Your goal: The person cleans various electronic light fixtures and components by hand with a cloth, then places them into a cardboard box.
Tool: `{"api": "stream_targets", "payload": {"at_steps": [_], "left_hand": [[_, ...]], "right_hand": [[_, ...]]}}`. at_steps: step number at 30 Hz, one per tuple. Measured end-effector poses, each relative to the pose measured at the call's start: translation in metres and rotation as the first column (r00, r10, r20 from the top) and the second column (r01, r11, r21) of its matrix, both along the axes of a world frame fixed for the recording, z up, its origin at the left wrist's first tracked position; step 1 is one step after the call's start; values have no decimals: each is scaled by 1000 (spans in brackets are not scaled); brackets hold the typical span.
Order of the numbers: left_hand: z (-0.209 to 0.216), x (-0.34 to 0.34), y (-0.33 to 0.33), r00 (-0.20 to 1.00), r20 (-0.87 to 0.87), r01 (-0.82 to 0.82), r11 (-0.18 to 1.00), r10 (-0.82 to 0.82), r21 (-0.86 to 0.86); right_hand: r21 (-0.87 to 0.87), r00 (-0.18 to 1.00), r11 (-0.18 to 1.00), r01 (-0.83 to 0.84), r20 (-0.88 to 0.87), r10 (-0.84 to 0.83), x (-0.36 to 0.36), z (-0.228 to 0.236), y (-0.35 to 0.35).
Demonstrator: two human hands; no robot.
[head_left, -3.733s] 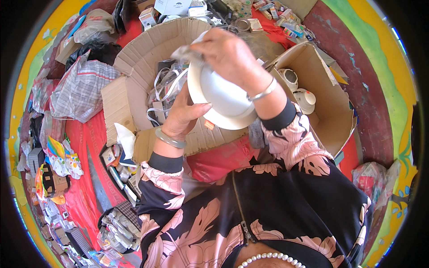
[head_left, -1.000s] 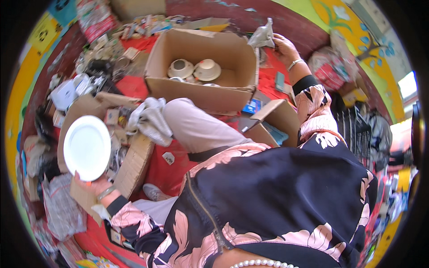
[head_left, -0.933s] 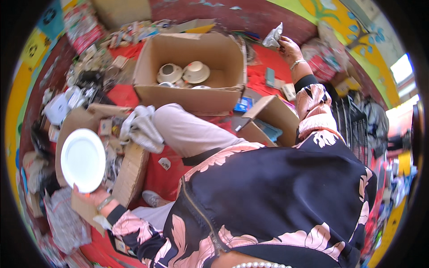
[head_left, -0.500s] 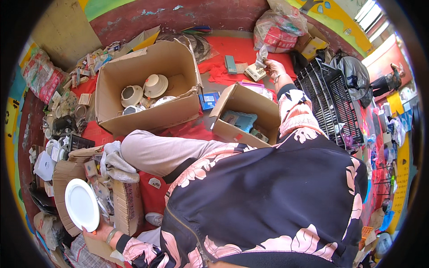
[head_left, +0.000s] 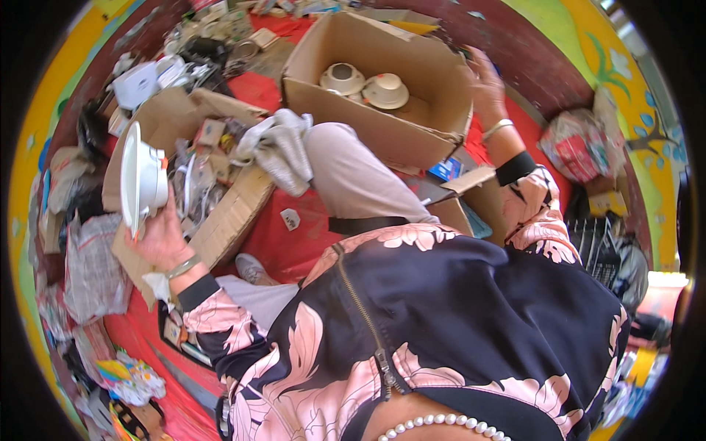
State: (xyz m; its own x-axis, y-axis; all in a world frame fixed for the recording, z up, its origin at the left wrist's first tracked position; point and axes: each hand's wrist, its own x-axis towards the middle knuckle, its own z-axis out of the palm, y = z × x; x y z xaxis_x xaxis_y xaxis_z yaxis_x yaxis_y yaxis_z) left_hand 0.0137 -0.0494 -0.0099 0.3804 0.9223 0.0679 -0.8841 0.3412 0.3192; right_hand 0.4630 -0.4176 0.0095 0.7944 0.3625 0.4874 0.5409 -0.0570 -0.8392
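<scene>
At nine o'clock the left hand [head_left: 158, 239] clasps a white round lamp fitting [head_left: 140, 180] edge-on; best kept steady, fingers under its rim; at one o'clock the right hand [head_left: 487, 81] rests spread on the cardboard box [head_left: 368, 121].

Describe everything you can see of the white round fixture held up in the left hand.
The white round fixture is a shallow disc with a wide flat rim and a raised cylindrical body behind it, looking like smooth plastic or painted metal. It stands on edge, seen almost side-on. The left hand grips it from below. It hangs above flattened cardboard and scattered packaging, touching nothing else.
</scene>
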Motion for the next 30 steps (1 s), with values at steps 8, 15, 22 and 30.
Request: {"api": "stream_targets", "payload": {"at_steps": [8, 15, 22, 30], "left_hand": [[2, -11, -2, 1000, -8, 16, 986, -15, 166], [4, -17, -11, 949, -137, -256, 950, 282, 181], [12, 11, -25, 958, -260, -89, 987, 121, 132], [-2, 10, -19, 950, -309, 125, 965, -49, 231]], "right_hand": [[-885, 664, 422, -199, 195, 722, -176, -38, 203], [247, 630, 724, -644, -367, 685, -111, 31, 232], [837, -217, 148, -526, -300, 929, -191, 88, 264], [-561, 202, 430, -707, 423, 883, -285, 48, 284]]}}
